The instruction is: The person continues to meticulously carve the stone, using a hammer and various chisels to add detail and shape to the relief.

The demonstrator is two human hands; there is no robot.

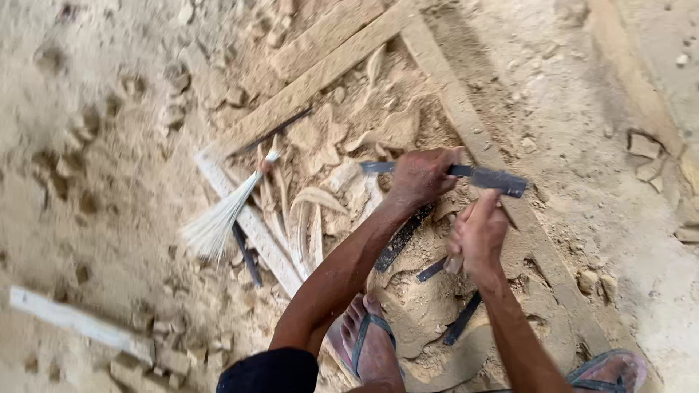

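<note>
Head view looks straight down on a dusty, chip-strewn work floor where a person bends over a carved wooden piece. Their left hand (pixel 421 175) has its fingers wrapped closed around a long flat metal blade (pixel 486 177), which runs roughly level from the left of the fist out to the right, its dark end showing past the knuckles. The right hand (pixel 478 234) sits just below and to the right, fingers curled shut on a short pale handle (pixel 454 263); whether that handle belongs to the same blade I cannot tell. Both hands hover over the carved wood (pixel 342 196), which lies inside a frame of long wooden planks (pixel 466 116) set at angles on the floor. Several dark flat metal strips (pixel 399 236) lie on the ground beneath the forearms. To the left, a small pale brush of bristles (pixel 218 222) rests across a white-painted slat (pixel 255 229), well apart from either hand. Another white slat (pixel 76 320) lies near the lower left corner. Two feet in blue-strapped sandals (pixel 371 342) stand at the bottom edge, one between the arms.
</note>
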